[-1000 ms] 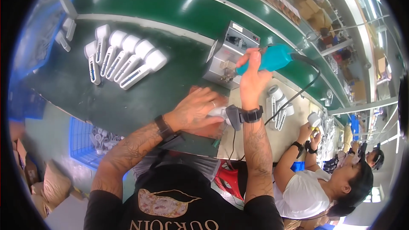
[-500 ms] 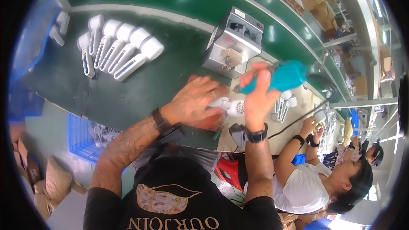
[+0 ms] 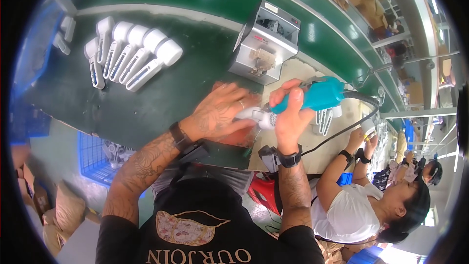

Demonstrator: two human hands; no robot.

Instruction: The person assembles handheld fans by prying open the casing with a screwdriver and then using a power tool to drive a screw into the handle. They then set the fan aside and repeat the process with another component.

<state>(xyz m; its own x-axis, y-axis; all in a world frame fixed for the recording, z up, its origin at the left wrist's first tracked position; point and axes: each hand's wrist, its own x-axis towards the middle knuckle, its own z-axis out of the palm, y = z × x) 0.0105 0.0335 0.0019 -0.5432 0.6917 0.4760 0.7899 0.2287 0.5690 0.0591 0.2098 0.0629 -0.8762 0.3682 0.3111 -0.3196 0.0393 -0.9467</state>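
Observation:
My left hand [image 3: 215, 112] is curled round the handle end of a white handheld hair dryer [image 3: 265, 119], which lies over a reddish-orange mat [image 3: 240, 138]. Its round, slotted end points right, toward my other hand. Gripped in my right hand [image 3: 291, 123] is a teal electric screwdriver [image 3: 320, 95] with a black cord. It lies nearly level, its tip end down at the dryer; the exact contact point is hidden by my fingers.
Several white dryers [image 3: 141, 51] lie fanned out on the green tabletop [image 3: 195, 44]. A grey metal machine [image 3: 266, 44] stands behind my hands. More white parts [image 3: 325, 121] lie right of them. A blue basket [image 3: 93, 159] is below left. A co-worker [image 3: 351, 210] sits at right.
The screwdriver and my right hand have come slightly left and down, closer over the dryer. My left hand keeps its hold. The whole view has shifted a little.

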